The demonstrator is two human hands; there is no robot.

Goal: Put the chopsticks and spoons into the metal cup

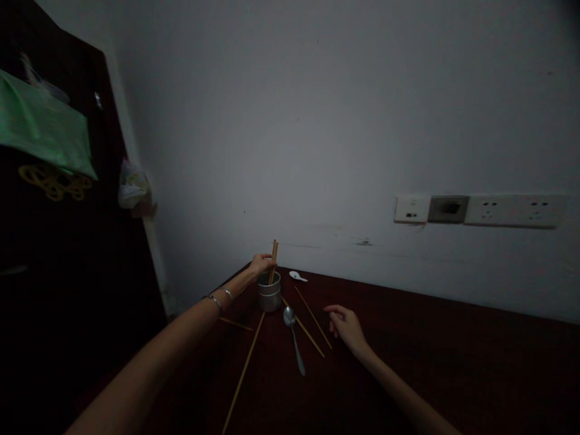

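Note:
My left hand (261, 264) is closed around a pair of chopsticks (274, 254), which stand nearly upright with their lower ends in a metal cup (270, 297). Loosely bent and holding nothing, my right hand (348, 328) hovers over the table's middle, beside a loose chopstick (313, 318). Left of that chopstick lie another chopstick (306, 329) and a metal spoon (294, 341), its bowl towards the cup. In front of the cup, a longer-looking chopstick (244, 371) points towards me. A shorter visible stick (236, 324) is partly hidden by my left forearm.
A small white spoon (297, 276) lies near the wall, behind the cup. The dark red table (408, 338) meets a pale wall with sockets (510, 211). At left is a dark door (67, 260) with a green cloth (45, 124) and a hanging plastic bag (133, 186).

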